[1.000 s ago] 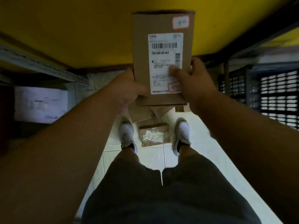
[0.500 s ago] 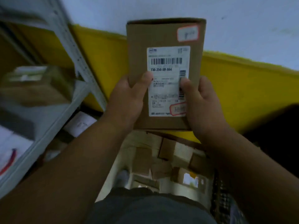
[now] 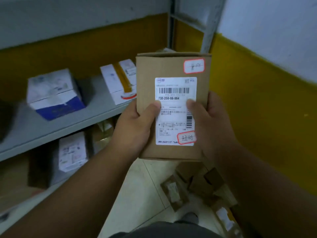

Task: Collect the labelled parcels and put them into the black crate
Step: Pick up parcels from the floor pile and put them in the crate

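Now both hands' grip holds labelled parcel (image 3: 173,107); grey shelf (image 3: 72,121) left, tiled floor (image 3: 142,191).

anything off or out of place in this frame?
Yes: several brown cardboard parcels lie scattered on the tiled floor at mixed angles, not shelved. The held parcel, in both hands' grip (left hand, right hand), looks intact.

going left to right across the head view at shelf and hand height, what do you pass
blue and white box → white box with yellow tape → left hand → cardboard parcel → right hand → yellow wall band
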Tool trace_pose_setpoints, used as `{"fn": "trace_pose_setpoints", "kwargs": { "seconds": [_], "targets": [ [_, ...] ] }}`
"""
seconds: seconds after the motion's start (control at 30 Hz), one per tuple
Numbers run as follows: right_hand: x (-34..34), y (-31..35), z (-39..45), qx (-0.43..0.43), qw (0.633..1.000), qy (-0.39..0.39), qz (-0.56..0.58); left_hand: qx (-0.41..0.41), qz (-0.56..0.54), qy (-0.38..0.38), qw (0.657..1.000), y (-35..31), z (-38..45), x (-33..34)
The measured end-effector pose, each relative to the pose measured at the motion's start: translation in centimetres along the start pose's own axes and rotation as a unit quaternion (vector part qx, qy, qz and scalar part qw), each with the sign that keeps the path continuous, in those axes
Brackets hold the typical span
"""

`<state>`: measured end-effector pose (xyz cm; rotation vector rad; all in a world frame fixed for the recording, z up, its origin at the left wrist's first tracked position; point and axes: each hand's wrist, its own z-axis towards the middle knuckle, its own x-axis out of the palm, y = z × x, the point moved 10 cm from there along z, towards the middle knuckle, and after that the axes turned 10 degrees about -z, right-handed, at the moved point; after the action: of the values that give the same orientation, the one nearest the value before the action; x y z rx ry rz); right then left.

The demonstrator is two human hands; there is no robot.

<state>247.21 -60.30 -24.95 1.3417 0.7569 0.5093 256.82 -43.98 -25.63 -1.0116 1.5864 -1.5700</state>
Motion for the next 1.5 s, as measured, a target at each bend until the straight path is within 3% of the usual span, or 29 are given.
{"fn": "trace_pose_setpoints", "kwargs": {
  "seconds": [0.2, 0.4, 0.57, 0.73, 1.03, 1.17, 1.33, 1.5],
  "targets": [
    [15.3, 4.2, -9.8, -0.059, 0.994, 0.082, -0.044, 0.027, 0.009, -0.139, 0.990, -0.7, -9.9, -18.3],
    [31.4, 8.2, -22.8, -0.132, 0.968, 0.209, -0.032, 0.107, 0.087, -0.289, 0.947, -3.1, -23.6, -35.6],
    [38.9, 9.8, -30.8, -0.161, 0.932, 0.325, -0.019, 0.086, 0.090, -0.400, 0.908, -2.9, -32.5, -43.7],
    [44.3, 9.1, -38.6, -0.182, 0.883, 0.429, -0.053, 0.087, 0.103, -0.509, 0.850, -1.8, -42.5, -46.5],
    [49.9, 11.4, -52.5, -0.275, 0.830, 0.475, -0.099, 0.068, 0.172, -0.611, 0.770, -1.7, -57.3, -52.4],
    [53.5, 12.7, -57.9, -0.294, 0.831, 0.460, -0.102, 0.001, 0.164, -0.614, 0.772, 0.8, -62.4, -58.2],
    [60.1, 11.8, -67.1, -0.223, 0.848, 0.472, -0.089, -0.042, 0.206, -0.591, 0.779, 1.6, -69.9, -66.8],
    [65.0, 12.6, -71.8, -0.223, 0.863, 0.440, -0.107, -0.076, 0.189, -0.574, 0.793, 1.8, -73.4, -73.9]
  ]
}}
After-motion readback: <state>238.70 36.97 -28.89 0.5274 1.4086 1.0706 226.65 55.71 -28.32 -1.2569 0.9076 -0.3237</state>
